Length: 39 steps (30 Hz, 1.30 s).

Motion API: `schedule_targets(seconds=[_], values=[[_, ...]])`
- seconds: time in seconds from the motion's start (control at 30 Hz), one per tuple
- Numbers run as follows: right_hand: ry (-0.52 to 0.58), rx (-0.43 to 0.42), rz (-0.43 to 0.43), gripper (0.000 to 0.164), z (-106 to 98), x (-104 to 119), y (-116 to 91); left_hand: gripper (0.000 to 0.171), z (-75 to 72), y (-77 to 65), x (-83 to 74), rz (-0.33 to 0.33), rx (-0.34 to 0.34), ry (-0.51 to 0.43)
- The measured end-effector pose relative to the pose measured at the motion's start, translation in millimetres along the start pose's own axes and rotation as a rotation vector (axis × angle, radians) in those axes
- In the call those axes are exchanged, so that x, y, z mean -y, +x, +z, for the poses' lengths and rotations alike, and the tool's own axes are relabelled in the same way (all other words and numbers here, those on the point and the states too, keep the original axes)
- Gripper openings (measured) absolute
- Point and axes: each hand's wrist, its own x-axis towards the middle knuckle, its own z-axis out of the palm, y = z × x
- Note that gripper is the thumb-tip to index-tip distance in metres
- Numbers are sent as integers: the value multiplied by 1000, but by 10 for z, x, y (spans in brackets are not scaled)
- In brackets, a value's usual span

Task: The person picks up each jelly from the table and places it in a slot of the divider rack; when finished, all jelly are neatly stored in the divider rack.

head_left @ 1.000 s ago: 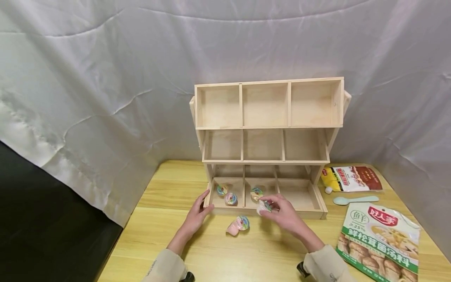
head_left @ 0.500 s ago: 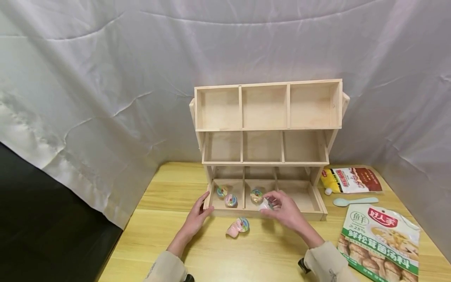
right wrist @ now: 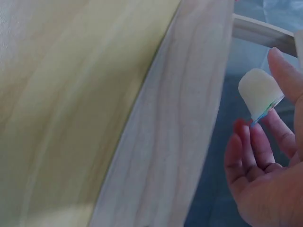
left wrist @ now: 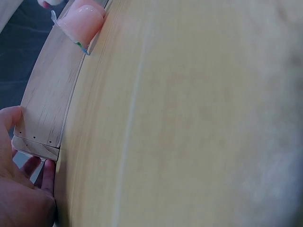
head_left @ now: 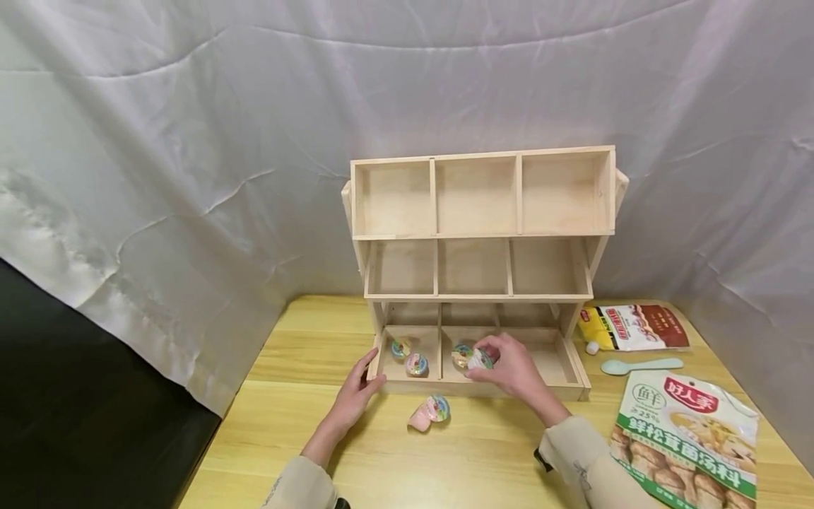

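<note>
Pinching hand: From where I stand, the right hand (head_left: 512, 367) holds a small whitish, dome-bottomed plastic cup (right wrist: 258, 92) between thumb and fingertips, tilted, within the bottom tier's middle compartment; whether it touches the floor there I cannot tell.
Cup step: This looks like placing the cup beside its neighbour; the next move seems to call for settling it, then parting thumb and fingers without nudging the other.
Neighbouring cups: One round cup with a colourful printed lid (head_left: 461, 355) sits just beside the held one; two similar lidded cups (head_left: 416, 364) lie in the left compartment.
Wooden rack: A pale, unpainted three-tier wooden rack (head_left: 477, 296) has three compartments per tier.
Corner hand: The left hand (head_left: 353, 390) grips the rack's front left corner, thumb on the front board, fingers curled round the side.
Tabletop: On the yellow wood-grain table (head_left: 267, 406), pink lidded cups (head_left: 437, 408), apparently two, lie before the rack.
Soup pouch: At right, a white-and-green pouch (head_left: 689, 428) with mushroom pictures reads 好人家, 鲜, ≥25% and 鲜松茸菌汤料.
Other lettering: Behind a pale blue spoon (head_left: 641, 364), a yellow, white and brown-red pouch (head_left: 636, 326) carries print too small to read, as do the lids.
</note>
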Motion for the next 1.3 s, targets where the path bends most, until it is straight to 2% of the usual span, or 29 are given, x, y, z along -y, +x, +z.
schedule_targets(seconds=[0.13, 0.4, 1.03, 1.3], values=[[-47, -3, 24, 52, 59, -40, 34, 63, 2, -1, 5, 1, -4, 17], [-66, -2, 44, 50, 136, -112, 74, 63, -5, -3, -16, -5, 3, 1], [-179, 10, -15, 49, 201, -180, 187, 64, -5, -9, -29, 14, 1, -32], [-235, -32, -26, 52, 256, -220, 213, 62, 5, -28, -38, 8, -7, 2]])
